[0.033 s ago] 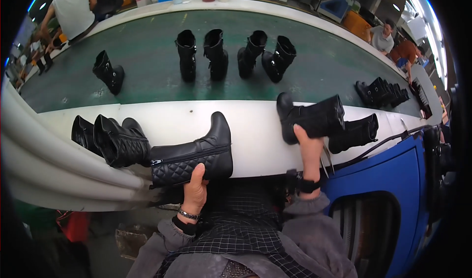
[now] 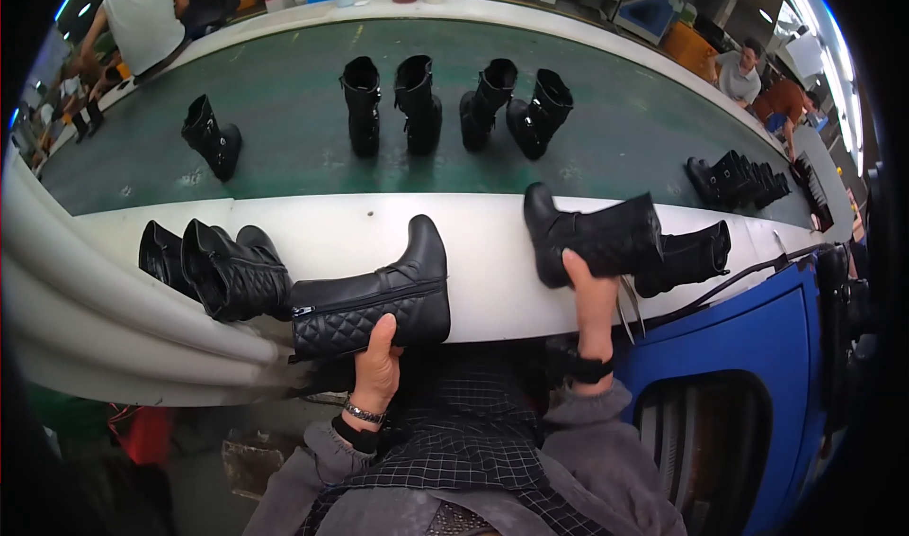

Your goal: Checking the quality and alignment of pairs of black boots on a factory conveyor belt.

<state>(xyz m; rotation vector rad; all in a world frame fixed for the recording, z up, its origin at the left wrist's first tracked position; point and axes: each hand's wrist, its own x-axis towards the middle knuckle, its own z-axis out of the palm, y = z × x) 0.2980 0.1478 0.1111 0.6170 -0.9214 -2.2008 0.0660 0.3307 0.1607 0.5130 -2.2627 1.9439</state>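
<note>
My left hand (image 2: 378,370) grips a black quilted boot (image 2: 355,313) near its heel, thumb on top. That boot lies on its side, zipper showing, its toe pointing away from me. My right hand (image 2: 592,290) is closed around another black boot (image 2: 601,228), tilted with its toe up and to the left. The fingers beneath both boots are hidden. Beside the left boot's shaft several black boots (image 2: 237,276) rest on the white ledge (image 2: 492,299). Just right of my right hand lies one more black boot (image 2: 684,259).
Several black boots (image 2: 417,105) stand on the green table (image 2: 294,81) beyond the ledge, with another group (image 2: 739,181) at far right. Thick white pipes (image 2: 123,290) curve along the left. A blue machine (image 2: 739,337) and a black cable (image 2: 729,280) are at right. Co-workers sit farther off.
The boot in my right hand has shifted slightly left and tipped a little. My left hand and its boot stay nearly still.
</note>
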